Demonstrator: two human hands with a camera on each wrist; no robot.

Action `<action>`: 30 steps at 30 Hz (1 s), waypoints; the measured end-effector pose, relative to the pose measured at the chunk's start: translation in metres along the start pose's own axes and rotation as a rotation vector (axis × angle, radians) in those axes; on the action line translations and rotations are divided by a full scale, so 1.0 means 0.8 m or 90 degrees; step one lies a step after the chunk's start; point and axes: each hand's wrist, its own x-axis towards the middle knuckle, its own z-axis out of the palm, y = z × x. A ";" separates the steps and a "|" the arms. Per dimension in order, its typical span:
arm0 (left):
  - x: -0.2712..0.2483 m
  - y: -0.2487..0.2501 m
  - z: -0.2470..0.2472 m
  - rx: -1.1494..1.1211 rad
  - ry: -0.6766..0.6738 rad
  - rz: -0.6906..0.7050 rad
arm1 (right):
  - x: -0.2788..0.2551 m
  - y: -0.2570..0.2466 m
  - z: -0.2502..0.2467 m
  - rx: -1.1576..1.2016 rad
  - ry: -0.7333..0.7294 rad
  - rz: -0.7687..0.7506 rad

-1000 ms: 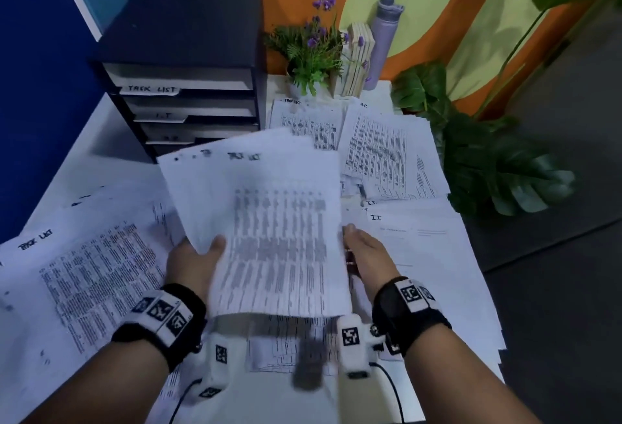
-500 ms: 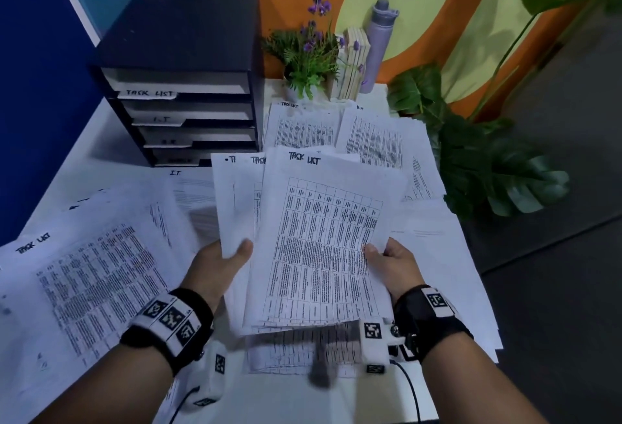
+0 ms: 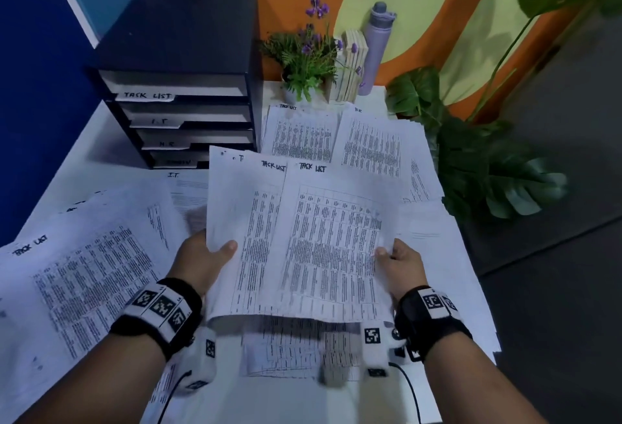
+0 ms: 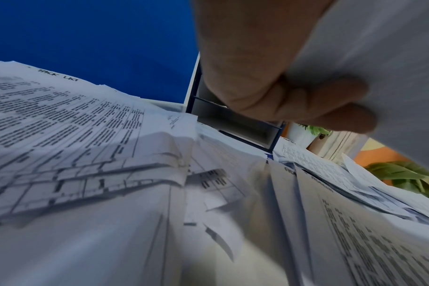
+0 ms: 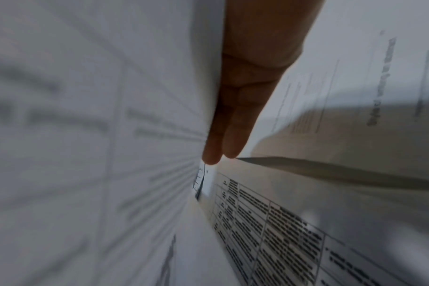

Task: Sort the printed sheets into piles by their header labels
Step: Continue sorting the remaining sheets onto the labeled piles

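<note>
Both hands hold up a fan of printed sheets headed "TASK LIST" (image 3: pixel 303 238) above the white table. My left hand (image 3: pixel 205 255) grips the fan's left edge, thumb on top and fingers (image 4: pixel 306 100) curled underneath. My right hand (image 3: pixel 397 262) pinches the right edge of the front sheet (image 3: pixel 336 241), thumb on its face and fingers (image 5: pixel 223 135) flat behind the paper (image 5: pixel 98 116). A spread pile headed "TASK LIST" (image 3: pixel 84 272) lies on the table at the left. More sheets lie under the held fan, with two piles (image 3: pixel 303 134) (image 3: pixel 373 144) at the back.
A black drawer unit (image 3: pixel 181 93) with labelled trays "TASK LIST", "I.T", "H.R" stands at the back left. A potted purple flower (image 3: pixel 309 53), a book stack (image 3: pixel 353 66) and a lilac bottle (image 3: pixel 378 43) line the wall. A large leafy plant (image 3: pixel 488 167) stands off the table's right edge.
The held sheets swung upright from a tilt, and the right hand slid the front sheet to the right, fanning it out. Both hands rose slightly.
</note>
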 end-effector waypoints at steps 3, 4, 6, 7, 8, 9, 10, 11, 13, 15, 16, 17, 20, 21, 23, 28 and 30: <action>0.001 0.005 -0.003 -0.003 0.007 -0.002 | 0.004 -0.003 -0.006 0.001 -0.025 0.010; 0.000 0.005 -0.002 0.000 -0.001 0.003 | 0.003 -0.004 -0.003 -0.003 -0.041 0.017; -0.001 0.007 0.006 0.003 -0.025 0.016 | 0.003 -0.006 0.011 0.008 -0.097 0.026; -0.001 0.008 0.011 -0.007 -0.037 0.017 | 0.001 -0.007 0.019 0.013 -0.125 0.025; -0.001 0.008 0.015 -0.024 -0.050 0.012 | 0.002 -0.008 0.026 0.015 -0.138 0.019; -0.001 0.009 0.019 -0.039 -0.065 0.006 | 0.004 -0.011 0.033 0.020 -0.140 0.012; -0.001 0.009 0.022 -0.046 -0.085 -0.001 | 0.004 -0.016 0.038 0.027 -0.130 0.002; -0.001 0.010 0.025 -0.042 -0.110 -0.001 | 0.006 -0.023 0.043 0.033 -0.127 -0.019; 0.004 0.009 0.028 -0.014 -0.141 0.009 | 0.008 -0.038 0.052 0.049 -0.151 -0.048; 0.015 0.011 0.024 -0.036 -0.117 -0.003 | 0.009 -0.046 0.058 0.065 -0.218 -0.035; 0.022 0.012 0.023 -0.082 -0.100 -0.022 | 0.009 -0.047 0.058 0.068 -0.262 -0.007; 0.028 0.014 0.021 -0.134 -0.090 -0.043 | 0.009 -0.047 0.058 0.050 -0.295 0.023; 0.037 0.025 0.024 -0.212 -0.119 -0.062 | 0.012 -0.041 0.055 -0.050 -0.243 0.046; 0.037 0.027 0.025 -0.204 -0.126 -0.058 | 0.017 -0.039 0.052 -0.056 -0.163 0.047; 0.044 0.024 0.027 -0.142 -0.114 -0.041 | 0.038 -0.035 0.038 -0.089 -0.015 0.043; 0.068 -0.001 0.005 0.073 0.024 0.041 | 0.108 -0.034 0.012 -0.112 0.085 0.080; 0.077 -0.007 -0.010 0.139 0.047 0.061 | 0.128 -0.050 0.025 -0.119 0.093 0.061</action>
